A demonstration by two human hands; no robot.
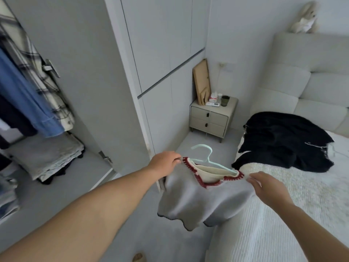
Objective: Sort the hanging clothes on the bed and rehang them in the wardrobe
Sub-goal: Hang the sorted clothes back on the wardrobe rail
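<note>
A grey knit top with a red-stitched neckline hangs on a pale mint hanger over the floor beside the bed. My left hand pinches its left shoulder. My right hand grips the right shoulder at the bed's edge. A black garment lies spread on the bed near the headboard. The open wardrobe stands at the left, with a blue shirt and a plaid shirt hanging inside.
Folded clothes are stacked on the wardrobe's lower shelf. A bedside table with a cup, boxes and a leaning board stands in the corner. A plush toy sits atop the headboard. The floor strip between wardrobe and bed is narrow.
</note>
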